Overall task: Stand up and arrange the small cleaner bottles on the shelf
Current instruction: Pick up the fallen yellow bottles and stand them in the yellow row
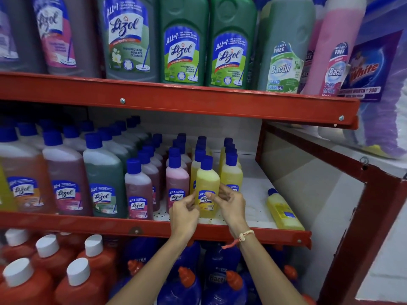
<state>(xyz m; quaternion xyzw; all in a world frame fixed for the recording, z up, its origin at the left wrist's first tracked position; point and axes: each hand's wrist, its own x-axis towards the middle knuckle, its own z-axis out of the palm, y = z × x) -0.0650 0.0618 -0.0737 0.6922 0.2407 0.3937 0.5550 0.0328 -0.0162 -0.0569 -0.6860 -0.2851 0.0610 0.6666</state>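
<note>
Shelf: small bottles ranked in rows. Hands: left hand, right hand, pinched on upright yellow bottle, front row. Fallen bottle at 3 o'clock. Risk: neighbours toppled if nudged.

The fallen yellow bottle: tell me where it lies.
In the head view, the fallen yellow bottle lies on its side at the right end of the middle shelf, right of both hands, apart from the upright yellow rows.
</note>
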